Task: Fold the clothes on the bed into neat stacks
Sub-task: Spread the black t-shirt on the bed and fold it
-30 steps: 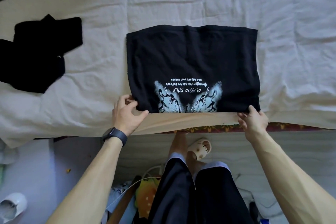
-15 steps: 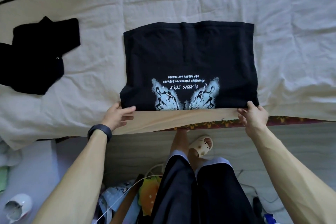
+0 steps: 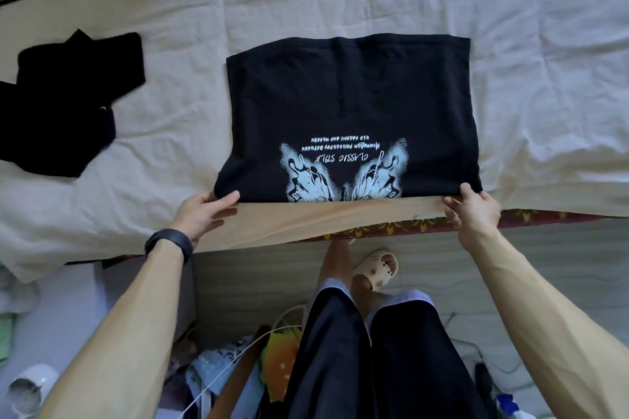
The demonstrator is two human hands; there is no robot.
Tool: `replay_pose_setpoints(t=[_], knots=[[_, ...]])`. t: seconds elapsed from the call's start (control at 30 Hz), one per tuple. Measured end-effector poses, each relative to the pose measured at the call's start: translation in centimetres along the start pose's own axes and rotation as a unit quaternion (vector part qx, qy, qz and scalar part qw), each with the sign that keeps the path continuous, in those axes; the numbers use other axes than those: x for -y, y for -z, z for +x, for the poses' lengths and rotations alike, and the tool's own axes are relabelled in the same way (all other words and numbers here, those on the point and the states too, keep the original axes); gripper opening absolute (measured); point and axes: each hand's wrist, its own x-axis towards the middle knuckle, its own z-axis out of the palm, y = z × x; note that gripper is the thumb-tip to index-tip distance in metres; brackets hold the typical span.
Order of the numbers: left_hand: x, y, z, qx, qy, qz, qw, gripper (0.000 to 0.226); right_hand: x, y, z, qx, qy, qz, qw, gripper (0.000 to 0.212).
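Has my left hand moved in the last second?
Yes. The left hand slid left along the shirt, away from its butterfly print, toward the black garment.

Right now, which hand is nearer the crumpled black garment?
Left. The left hand is at the corner of the printed T-shirt facing the black garment; the right hand grips the opposite corner, farther off.
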Motion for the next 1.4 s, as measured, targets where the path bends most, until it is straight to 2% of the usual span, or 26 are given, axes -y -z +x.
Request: replay_pose_setpoints(t=[0.13,0.27,0.33,0.4,0.43,0.53,0.6,0.63,0.7,0.73,0.77,0.8,0.87,0.93,0.97,1.03,1.13,1.17,1.3,1.4], knots=[[1.1,-1.3,-0.3,0.017,0.039,-0.156,0.987,0.03,-0.1,-0.2,-0.3,-0.012,0.0,0.01,1.0,0.015],[2.2,-3.3,0.0,-0.024,0.05,-0.261,0.964,0.021,-0.2,-0.5,-0.3,-0.034,0.005,0.019,0.999,0.014],[2.6,-3.8,0.1,-0.095,0.016,-0.219,0.971,0.024,-0.1,-0.6,-0.2,-0.04,0.005,0.024,0.999,0.013],[2.8,-3.5,0.5,-0.193,-0.051,-0.109,0.974,0.03,0.0,-0.6,-0.1,-0.043,0.005,0.022,0.999,0.013],[2.8,-3.1,0.7,-0.212,-0.064,-0.09,0.971,0.031,0.0,-0.6,-0.1,-0.042,0.006,0.017,0.999,0.013],[2.7,-2.5,1.0,-0.183,-0.057,-0.141,0.971,0.032,-0.1,-0.3,-0.1,-0.041,0.012,0.012,0.999,0.014],[3.0,-2.5,1.0,-0.174,-0.051,-0.13,0.975,0.03,-0.2,-0.4,-0.2,-0.04,0.012,0.014,0.999,0.014],[3.4,-2.5,1.1,-0.176,-0.07,-0.07,0.979,0.028,-0.3,-0.5,-0.3,-0.04,0.011,0.015,0.999,0.014],[4.0,-2.5,1.2,-0.179,-0.116,0.121,0.969,0.029,-0.3,-0.5,-0.3,-0.04,0.013,0.007,0.999,0.015],[4.2,-2.1,1.3,-0.187,-0.126,0.184,0.957,0.031,-0.4,-0.5,-0.3,-0.039,0.017,-0.002,0.999,0.015],[4.1,-1.7,1.5,-0.202,-0.126,0.195,0.951,0.03,-0.4,-0.4,-0.2,-0.037,0.022,-0.011,0.999,0.016],[3.9,-1.4,1.5,-0.215,-0.122,0.176,0.953,0.029,-0.4,-0.3,-0.1,-0.034,0.028,-0.018,0.999,0.016],[3.2,-1.3,1.8,-0.22,-0.081,0.01,0.972,0.024,-0.3,-0.1,-0.1,-0.033,0.034,-0.027,0.999,0.016],[2.8,-1.7,1.8,-0.176,-0.022,-0.119,0.977,0.017,-0.5,-0.1,0.0,-0.033,0.035,-0.032,0.998,0.016],[2.7,-2.1,1.7,-0.149,-0.002,-0.118,0.982,0.016,-0.5,-0.2,-0.1,-0.032,0.032,-0.028,0.999,0.014],[2.6,-2.7,1.4,-0.105,0.023,-0.117,0.987,0.032,-0.6,-0.5,-0.1,-0.024,0.018,-0.006,1.0,0.009],[2.4,-3.8,1.1,-0.09,0.044,-0.211,0.972,0.069,-0.6,-0.7,-0.4,-0.003,-0.011,0.035,0.999,0.029],[2.3,-4.1,1.0,-0.105,0.033,-0.213,0.971,0.07,-0.5,-0.8,-0.4,-0.002,-0.013,0.039,0.999,0.032],[2.5,-4.6,1.3,-0.161,-0.017,-0.123,0.979,0.038,-0.3,-0.5,0.4,-0.036,0.004,0.017,0.999,0.023],[2.6,-4.3,1.0,-0.287,-0.08,0.044,0.953,0.041,-0.1,-0.1,0.5,-0.078,0.04,0.003,0.996,0.021]])
